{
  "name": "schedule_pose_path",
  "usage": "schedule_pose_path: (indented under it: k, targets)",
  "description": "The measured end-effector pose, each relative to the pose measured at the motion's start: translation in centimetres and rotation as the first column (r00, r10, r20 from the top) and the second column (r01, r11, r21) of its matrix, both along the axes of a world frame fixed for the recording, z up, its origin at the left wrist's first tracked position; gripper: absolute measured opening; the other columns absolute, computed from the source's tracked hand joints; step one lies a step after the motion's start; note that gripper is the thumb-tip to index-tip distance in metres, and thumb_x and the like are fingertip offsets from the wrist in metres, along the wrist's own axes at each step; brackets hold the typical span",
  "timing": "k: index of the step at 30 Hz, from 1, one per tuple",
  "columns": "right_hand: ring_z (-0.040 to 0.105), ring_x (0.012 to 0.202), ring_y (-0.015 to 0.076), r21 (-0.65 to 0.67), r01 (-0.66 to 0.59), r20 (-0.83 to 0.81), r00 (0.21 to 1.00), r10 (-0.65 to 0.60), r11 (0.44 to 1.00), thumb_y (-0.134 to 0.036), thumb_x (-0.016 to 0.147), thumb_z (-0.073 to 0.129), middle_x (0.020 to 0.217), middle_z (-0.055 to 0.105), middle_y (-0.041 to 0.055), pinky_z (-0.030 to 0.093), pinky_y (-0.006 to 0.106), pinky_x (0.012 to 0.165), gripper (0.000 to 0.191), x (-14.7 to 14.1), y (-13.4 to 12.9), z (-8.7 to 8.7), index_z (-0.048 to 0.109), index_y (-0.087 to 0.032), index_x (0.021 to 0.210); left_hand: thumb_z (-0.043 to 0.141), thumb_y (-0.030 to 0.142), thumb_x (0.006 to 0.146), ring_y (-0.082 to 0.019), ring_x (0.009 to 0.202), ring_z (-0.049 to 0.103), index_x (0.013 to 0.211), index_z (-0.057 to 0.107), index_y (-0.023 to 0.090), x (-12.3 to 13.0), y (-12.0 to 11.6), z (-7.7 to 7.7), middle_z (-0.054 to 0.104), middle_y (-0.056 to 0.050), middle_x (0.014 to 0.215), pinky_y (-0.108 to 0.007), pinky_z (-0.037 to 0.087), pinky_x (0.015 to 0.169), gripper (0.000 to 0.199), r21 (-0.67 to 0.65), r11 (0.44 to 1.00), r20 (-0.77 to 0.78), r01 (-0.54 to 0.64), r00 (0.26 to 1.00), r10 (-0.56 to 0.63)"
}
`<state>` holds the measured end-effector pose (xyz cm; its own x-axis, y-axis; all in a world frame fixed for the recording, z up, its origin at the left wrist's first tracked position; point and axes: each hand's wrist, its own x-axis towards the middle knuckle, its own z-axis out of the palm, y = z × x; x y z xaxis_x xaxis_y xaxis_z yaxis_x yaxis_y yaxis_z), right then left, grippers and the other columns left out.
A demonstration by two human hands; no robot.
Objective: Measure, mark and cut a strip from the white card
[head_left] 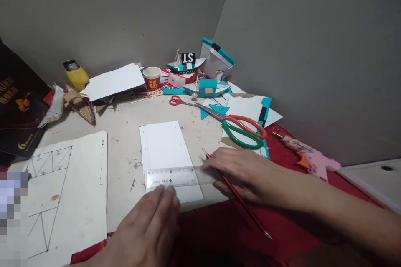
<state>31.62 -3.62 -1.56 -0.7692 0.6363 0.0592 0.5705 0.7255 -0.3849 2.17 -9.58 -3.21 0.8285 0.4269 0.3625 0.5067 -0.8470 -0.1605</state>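
Observation:
A clear plastic ruler (pixel 181 176) lies crosswise over a white card (pixel 164 144). My left hand (pixel 150 221) reaches in from the near side, its fingers stretched out and their tips at the ruler's near edge; its thumb is hidden. My right hand (pixel 238 171) is closed round a red pencil (pixel 233 187), which points up and left towards the card. The ruler's right end lies by this hand, and I cannot tell whether the fingers also grip it. Beyond the right hand lie large scissors (pixel 244 129) with orange and green handles and smaller red-handled scissors (pixel 177 100).
Two paper boats (pixel 206 87) (pixel 186 66) and a paper cup (pixel 152 79) stand at the back. A yellow bottle (pixel 77 76) leans at the back left. At left lies a sheet with drawn lines (pixel 84 175); at right, a pink glue gun (pixel 316 160). Grey walls enclose the table.

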Motion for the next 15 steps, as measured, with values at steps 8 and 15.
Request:
schedule_pose_path:
  k: [8, 15]
  targets:
    - [0.057, 0.091, 0.0208, -0.024, -0.028, -0.016, 0.999, 0.028, 0.999, -0.018, 0.094, 0.048, 0.1, 0.064, 0.0096, 0.045, 0.034, 0.077, 0.025, 0.0, 0.7, -1.1, 0.052, -0.019, 0.119, 0.037, 0.025, 0.097, -0.037, 0.114, 0.062, 0.121, 0.057, -0.002, 0.2, 0.7, -2.1, 0.064, -0.023, 0.125, -0.043, 0.062, 0.082, 0.041, -0.049, 0.992, -0.103, -0.114, 0.989, 0.108]
    - [0.057, 0.091, 0.021, -0.022, -0.05, -0.028, 0.998, 0.049, 0.999, -0.016, 0.095, 0.046, 0.1, 0.063, 0.0093, 0.044, 0.035, 0.077, 0.027, 0.0, 0.8, -1.3, 0.052, -0.02, 0.121, 0.036, 0.029, 0.098, -0.034, 0.112, 0.064, 0.123, 0.053, 0.0, 0.0, 0.4, -2.3, 0.067, -0.019, 0.123, -0.04, 0.062, 0.081, 0.041, -0.012, 0.994, -0.12, -0.112, 0.987, 0.11]
